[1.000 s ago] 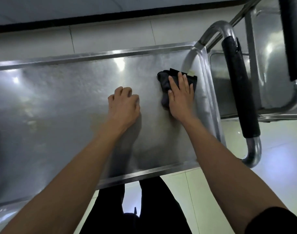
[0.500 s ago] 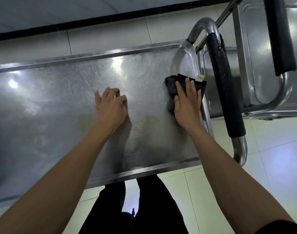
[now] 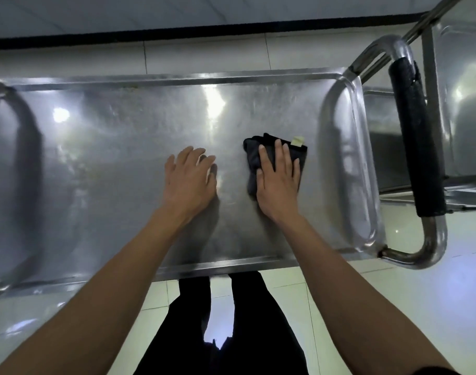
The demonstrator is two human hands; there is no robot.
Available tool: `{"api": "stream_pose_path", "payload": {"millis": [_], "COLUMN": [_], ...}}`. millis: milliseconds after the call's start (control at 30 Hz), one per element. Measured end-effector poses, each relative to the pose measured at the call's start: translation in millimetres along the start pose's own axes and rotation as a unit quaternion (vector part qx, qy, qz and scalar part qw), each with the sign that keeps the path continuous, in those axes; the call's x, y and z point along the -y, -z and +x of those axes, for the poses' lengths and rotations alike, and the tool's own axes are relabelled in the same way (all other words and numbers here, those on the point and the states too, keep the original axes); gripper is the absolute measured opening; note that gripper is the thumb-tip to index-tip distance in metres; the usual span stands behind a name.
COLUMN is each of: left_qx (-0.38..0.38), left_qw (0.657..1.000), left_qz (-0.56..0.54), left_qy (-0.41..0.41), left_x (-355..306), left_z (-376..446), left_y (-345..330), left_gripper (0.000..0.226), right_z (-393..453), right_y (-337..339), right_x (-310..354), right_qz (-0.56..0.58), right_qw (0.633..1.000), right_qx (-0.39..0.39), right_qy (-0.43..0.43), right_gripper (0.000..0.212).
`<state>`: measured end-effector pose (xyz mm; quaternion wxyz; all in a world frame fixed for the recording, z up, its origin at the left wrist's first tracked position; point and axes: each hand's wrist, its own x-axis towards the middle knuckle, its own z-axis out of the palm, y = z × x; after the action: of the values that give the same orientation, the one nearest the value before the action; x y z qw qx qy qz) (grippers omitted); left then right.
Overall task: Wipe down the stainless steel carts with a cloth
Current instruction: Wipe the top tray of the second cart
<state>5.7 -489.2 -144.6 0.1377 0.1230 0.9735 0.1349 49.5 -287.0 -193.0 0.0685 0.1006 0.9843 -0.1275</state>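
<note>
Now | right hand (image 3: 278,180) flat, half-hiding cloth (image 3: 299,151) | left hand (image 3: 189,180) spread on cart top (image 3: 109,158)

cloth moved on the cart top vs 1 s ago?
Yes. The dark cloth under the right hand was hard against the cart's handle-end rim; now bare steel shows between them, so it slid left, toward the tray's middle.

Pale glossy floor tiles (image 3: 339,307) with thin grout lines lie beneath. A dark baseboard strip (image 3: 177,36) runs along the far edge, under a light wall (image 3: 150,12). Black trouser legs (image 3: 226,334) stand on the tiles.
</note>
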Motion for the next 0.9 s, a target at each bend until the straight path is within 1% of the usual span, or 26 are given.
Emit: {"api": "stream_pose_path", "payload": {"millis": [133, 267, 367, 500, 667, 800, 900], "left_qx": [-0.037, -0.034, -0.029, -0.023, -0.036, -0.036, -0.037], "left_qw": [0.999, 0.998, 0.999, 0.999, 0.999, 0.998, 0.998], "left_qz": [-0.02, -0.016, -0.016, -0.024, -0.03, -0.035, -0.036], "left_qy": [0.017, 0.046, 0.039, 0.02, 0.002, -0.024, -0.046], "left_x": [48.2, 81.6, 94.3, 95.2, 75.7, 44.4, 10.6], "left_z": [-25.1, -43.2, -52.9, -57.2, -55.0, -51.2, -45.2], "left_y": [3.8, 7.4, 8.3, 8.9, 2.8, -8.4, -22.5], "left_gripper": [0.034, 0.035, 0.036, 0.038, 0.034, 0.032, 0.03], "right_z": [-3.3, -12.6, -19.5, -25.0, -35.4, -38.6, -37.9], "right_y": [-18.6, -39.2, -48.0, -45.1, -41.3, -28.0, -11.7], "right_x": [61.0, 126.1, 149.2, 141.4, 116.9, 75.5, 32.4], "right_qz": [-0.02, -0.017, -0.004, 0.0, 0.002, 0.004, 0.002], "right_qw": [0.998, 0.992, 0.988, 0.99, 0.994, 0.997, 0.999], "right_qx": [0.029, 0.057, 0.064, 0.043, 0.034, 0.034, 0.035], "right_qy": [0.047, 0.109, 0.139, 0.136, 0.108, 0.074, 0.04], "right_gripper": [0.057, 0.058, 0.058, 0.055, 0.055, 0.055, 0.055]}}
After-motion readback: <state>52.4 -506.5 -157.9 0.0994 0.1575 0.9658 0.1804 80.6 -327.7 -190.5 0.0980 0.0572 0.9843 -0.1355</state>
